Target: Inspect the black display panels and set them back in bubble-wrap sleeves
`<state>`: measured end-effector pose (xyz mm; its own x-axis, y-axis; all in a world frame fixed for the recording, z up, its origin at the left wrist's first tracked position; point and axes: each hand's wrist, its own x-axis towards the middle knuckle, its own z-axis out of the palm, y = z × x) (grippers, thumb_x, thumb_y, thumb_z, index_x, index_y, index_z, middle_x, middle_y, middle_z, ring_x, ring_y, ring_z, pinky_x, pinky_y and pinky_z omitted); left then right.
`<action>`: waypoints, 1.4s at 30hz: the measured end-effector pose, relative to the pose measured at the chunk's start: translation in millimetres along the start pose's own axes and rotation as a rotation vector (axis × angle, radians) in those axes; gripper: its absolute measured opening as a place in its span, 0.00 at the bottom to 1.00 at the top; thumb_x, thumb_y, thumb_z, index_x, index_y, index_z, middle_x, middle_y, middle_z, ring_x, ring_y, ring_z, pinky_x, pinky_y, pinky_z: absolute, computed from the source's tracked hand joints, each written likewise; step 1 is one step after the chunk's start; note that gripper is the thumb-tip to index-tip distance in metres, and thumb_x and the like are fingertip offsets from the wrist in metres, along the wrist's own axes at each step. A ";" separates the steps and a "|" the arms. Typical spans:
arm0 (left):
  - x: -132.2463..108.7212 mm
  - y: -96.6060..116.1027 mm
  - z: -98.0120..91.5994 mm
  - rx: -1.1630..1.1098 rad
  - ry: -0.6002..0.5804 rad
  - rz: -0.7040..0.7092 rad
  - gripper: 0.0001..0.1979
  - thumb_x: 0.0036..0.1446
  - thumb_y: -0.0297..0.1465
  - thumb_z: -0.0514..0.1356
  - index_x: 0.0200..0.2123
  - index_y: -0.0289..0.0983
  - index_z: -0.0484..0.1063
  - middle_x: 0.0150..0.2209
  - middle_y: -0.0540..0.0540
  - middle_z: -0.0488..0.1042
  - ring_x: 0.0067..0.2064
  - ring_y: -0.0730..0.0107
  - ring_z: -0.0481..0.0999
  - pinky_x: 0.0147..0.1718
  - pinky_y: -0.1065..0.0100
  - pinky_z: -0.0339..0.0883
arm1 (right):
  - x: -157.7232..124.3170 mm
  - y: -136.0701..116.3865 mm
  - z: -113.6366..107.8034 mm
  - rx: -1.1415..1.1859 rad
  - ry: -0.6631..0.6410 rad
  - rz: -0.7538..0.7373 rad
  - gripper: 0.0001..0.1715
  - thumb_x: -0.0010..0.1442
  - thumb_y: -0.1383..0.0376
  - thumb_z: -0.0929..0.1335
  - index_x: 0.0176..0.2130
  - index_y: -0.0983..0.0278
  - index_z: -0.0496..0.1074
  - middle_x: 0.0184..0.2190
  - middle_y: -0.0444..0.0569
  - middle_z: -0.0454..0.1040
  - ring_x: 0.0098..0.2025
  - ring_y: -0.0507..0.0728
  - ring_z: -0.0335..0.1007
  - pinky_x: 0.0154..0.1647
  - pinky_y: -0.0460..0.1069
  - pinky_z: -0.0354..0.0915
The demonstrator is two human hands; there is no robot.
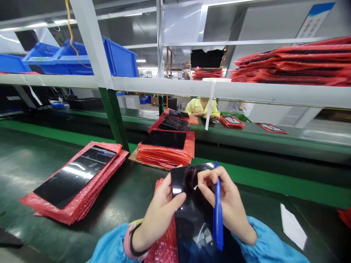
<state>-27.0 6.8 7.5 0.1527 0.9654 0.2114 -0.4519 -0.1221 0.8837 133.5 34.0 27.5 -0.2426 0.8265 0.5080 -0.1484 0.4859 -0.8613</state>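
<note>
Head view shows the left hand gripping the upper left edge of a glossy dark panel, thumb on its face and fingers behind. The panel is held in front of the body, over red bubble wrap on the desk. The right hand is curled around a blue pen, its thumb and forefinger brought together just over the panel, beside a small white fleck.

Done well, this handling probably calls for a firm hold by the edges, since the shiny face looks likely to take fingerprints. The pen seems best angled clear of the surface while the fingertips do the fine work, as a slip could scratch it.

Whether the white fleck is pinched, stuck on or only a reflection cannot be told. The panel's lower end is cut off or lost in the dark, its back is hidden, and most of the left fingers are out of sight behind it.
</note>
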 end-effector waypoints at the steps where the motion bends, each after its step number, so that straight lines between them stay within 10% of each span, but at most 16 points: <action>1: -6.0 3.9 4.3 0.024 -0.014 0.026 0.28 0.58 0.28 0.62 0.61 0.42 0.64 0.60 0.43 0.69 0.62 0.57 0.65 0.61 0.61 0.59 | -2.5 -9.5 3.9 -0.023 0.011 -0.049 0.16 0.63 0.68 0.68 0.32 0.59 0.55 0.31 0.39 0.68 0.29 0.47 0.60 0.30 0.43 0.60; 15: -45.7 10.4 18.4 0.288 -0.062 0.176 0.31 0.63 0.33 0.57 0.67 0.41 0.54 0.65 0.41 0.61 0.65 0.51 0.58 0.61 0.60 0.59 | -9.8 -55.2 40.7 -0.223 0.060 -0.266 0.19 0.59 0.75 0.67 0.32 0.57 0.53 0.29 0.40 0.73 0.30 0.52 0.66 0.29 0.46 0.66; 42: -49.6 19.8 27.9 0.285 0.067 -0.007 0.31 0.59 0.36 0.60 0.65 0.40 0.59 0.52 0.41 0.76 0.60 0.50 0.68 0.59 0.61 0.61 | -7.7 -52.4 51.6 -0.328 0.174 -0.319 0.18 0.59 0.74 0.69 0.35 0.56 0.57 0.37 0.43 0.75 0.30 0.51 0.68 0.32 0.47 0.68</action>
<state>-19.0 -49.9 26.2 0.0927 0.9784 0.1849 -0.1841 -0.1657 0.9688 93.7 -12.5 69.0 -0.0663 0.6436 0.7625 0.1275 0.7633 -0.6333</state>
